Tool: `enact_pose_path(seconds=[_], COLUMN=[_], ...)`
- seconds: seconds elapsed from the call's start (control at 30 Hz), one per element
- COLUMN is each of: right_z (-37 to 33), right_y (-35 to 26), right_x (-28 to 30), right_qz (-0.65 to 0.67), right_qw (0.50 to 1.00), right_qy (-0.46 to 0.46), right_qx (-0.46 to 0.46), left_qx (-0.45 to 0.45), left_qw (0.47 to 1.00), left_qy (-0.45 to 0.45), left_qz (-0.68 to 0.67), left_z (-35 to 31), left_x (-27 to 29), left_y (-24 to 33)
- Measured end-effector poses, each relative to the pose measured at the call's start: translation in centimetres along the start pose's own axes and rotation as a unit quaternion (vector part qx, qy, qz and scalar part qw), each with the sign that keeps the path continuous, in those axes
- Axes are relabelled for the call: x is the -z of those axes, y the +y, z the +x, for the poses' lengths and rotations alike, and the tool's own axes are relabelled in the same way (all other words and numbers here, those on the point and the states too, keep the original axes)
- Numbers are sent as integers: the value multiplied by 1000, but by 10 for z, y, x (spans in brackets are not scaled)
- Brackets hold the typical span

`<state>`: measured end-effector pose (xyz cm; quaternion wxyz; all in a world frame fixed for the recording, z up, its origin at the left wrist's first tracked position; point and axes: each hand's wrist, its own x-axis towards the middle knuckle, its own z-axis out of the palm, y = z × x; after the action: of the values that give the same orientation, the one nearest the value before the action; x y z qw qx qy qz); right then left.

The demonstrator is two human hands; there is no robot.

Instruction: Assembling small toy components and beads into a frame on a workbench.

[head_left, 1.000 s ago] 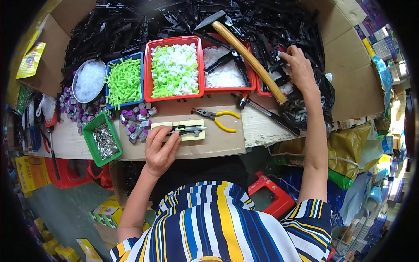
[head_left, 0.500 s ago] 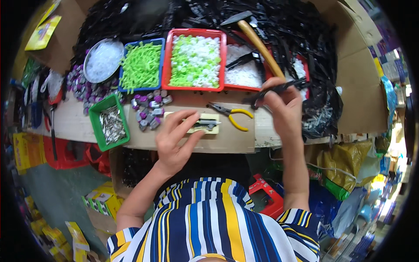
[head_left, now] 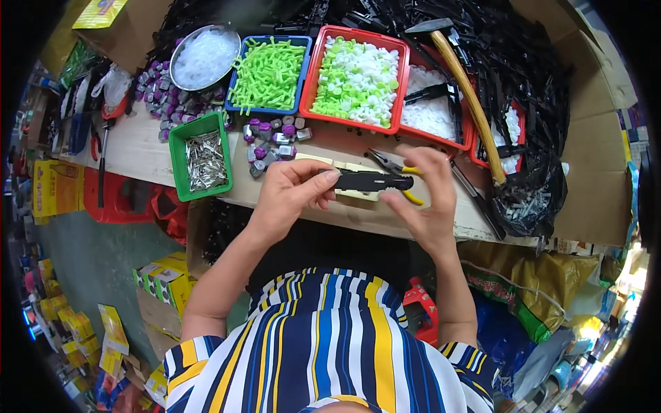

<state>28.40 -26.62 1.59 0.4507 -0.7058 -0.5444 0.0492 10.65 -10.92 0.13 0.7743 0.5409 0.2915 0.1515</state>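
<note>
One black part (head_left: 368, 181) in left hand (head_left: 288, 191)

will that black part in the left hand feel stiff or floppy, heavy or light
The black part is probably stiff, since it juts from the left hand with no visible bend. It looks thin and plastic, so likely light for its size.

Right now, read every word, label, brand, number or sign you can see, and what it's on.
Yellow carton, left: print, too blurred to read.
Gold sack: lettering, too small to read.
Yellow card, top left: too blurred.
Yellow packages, lower left: too small.
Black part in left hand: no visible print.
</note>
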Motion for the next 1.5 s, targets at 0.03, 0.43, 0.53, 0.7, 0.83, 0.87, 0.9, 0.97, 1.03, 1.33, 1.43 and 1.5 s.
enact_pose_path(seconds=[0.03, 0.43, 0.53, 0.7, 0.83, 0.87, 0.9, 0.97, 1.03, 1.33, 1.43, 1.5], right_z=[1, 21, 12, 11, 14, 15, 15, 15, 16, 18, 20, 20], right_y=[1, 4, 8, 5, 6, 6, 6, 6, 4, 2, -2, -2], right_x=[-3, -13, -26, -40, -48, -49, -49, -51, -52, -50, -47, -47], right_qz=[4, -50, -49, -41, -43, -43, -43, -44, -41, -69, -86, -90], right_qw=[999, 997, 995, 994, 994, 994, 993, 993, 993, 990, 986, 986], right_qy=[-31, -59, -85, -94, -99, -99, -101, -102, -109, -119, -139, -139], right_qx=[34, 26, 35, 27, 37, 37, 37, 36, 30, 24, 29, 32], left_qx=[2, -211, -260, -282, -282, -278, -274, -280, -286, -324, -331, -333], left_qw=[1000, 968, 943, 917, 908, 908, 909, 906, 904, 867, 864, 863], left_qy=[1, 124, 185, 231, 245, 244, 243, 241, 238, 208, 202, 200], left_qz=[0, 53, 98, 164, 189, 195, 201, 205, 209, 316, 321, 324], left_z=[1, -3, -8, -13, -14, -14, -14, -13, -13, -13, -12, -12], left_x=[3, 31, 38, 45, 43, 42, 42, 42, 41, 33, 33, 34], left_y=[1, 13, 9, 1, -3, -3, -3, -7, -7, -6, -8, -8])
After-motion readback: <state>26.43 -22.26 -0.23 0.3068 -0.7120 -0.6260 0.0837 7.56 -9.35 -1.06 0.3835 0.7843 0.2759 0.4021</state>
